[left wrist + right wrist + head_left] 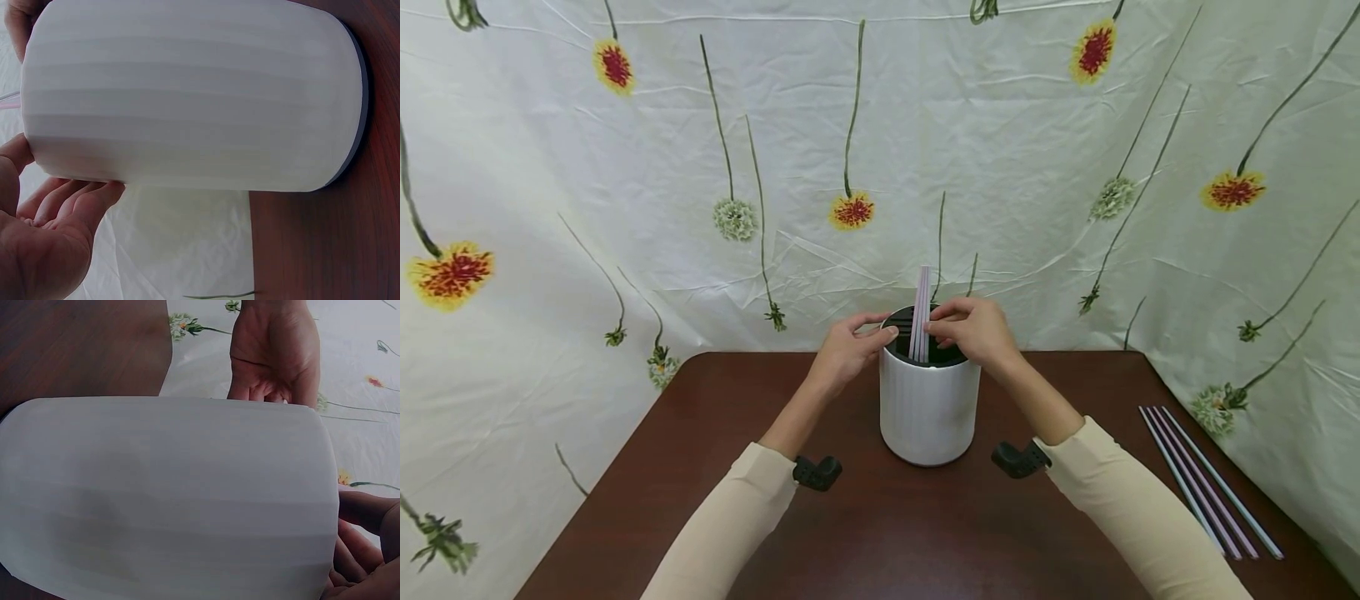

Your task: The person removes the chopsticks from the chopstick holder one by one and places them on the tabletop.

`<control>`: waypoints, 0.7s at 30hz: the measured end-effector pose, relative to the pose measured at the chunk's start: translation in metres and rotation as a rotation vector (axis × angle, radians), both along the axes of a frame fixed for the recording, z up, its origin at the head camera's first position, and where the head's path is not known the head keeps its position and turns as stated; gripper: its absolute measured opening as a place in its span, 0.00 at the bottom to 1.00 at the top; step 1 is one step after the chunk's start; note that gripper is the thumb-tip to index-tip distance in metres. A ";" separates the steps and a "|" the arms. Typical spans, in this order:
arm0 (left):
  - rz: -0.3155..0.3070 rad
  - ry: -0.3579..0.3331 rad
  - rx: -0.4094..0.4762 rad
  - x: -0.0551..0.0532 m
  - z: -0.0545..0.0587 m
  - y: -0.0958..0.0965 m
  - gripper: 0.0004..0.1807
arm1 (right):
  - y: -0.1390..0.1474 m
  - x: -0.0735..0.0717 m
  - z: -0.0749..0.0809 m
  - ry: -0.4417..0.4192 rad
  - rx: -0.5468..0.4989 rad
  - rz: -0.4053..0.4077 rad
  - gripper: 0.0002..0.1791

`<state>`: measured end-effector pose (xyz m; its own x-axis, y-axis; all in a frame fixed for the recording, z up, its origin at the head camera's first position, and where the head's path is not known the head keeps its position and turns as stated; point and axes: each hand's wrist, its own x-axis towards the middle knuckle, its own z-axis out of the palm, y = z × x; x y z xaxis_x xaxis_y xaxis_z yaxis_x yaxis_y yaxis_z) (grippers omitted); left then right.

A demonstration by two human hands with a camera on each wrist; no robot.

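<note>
A white ribbed utensil holder [929, 412] with a black divided insert stands upright on the table. My left hand [842, 352] grips its left rim, thumb at the top edge and fingers against the side, as the left wrist view also shows. Several pale pink chopsticks [919, 312] stand in the holder, leaning slightly. On the right side, my right hand [976, 332] pinches the chopsticks between thumb and fingers just above the rim. In the right wrist view the holder's wall [169, 494] hides the chopsticks and part of the hands.
Several pale blue and pink chopsticks [1206, 483] lie side by side near the right edge of the dark brown table [880, 542]. Behind the table hangs a white cloth [805, 125] printed with flowers. A black wrist mount [1021, 460] sits on the right sleeve.
</note>
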<state>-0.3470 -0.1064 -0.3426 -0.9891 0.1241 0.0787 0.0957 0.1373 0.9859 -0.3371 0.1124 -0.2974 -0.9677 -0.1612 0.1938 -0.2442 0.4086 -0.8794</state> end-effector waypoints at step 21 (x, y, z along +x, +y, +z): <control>0.005 -0.003 -0.009 0.002 0.002 0.000 0.25 | 0.011 0.007 0.035 -0.056 -0.271 0.047 0.16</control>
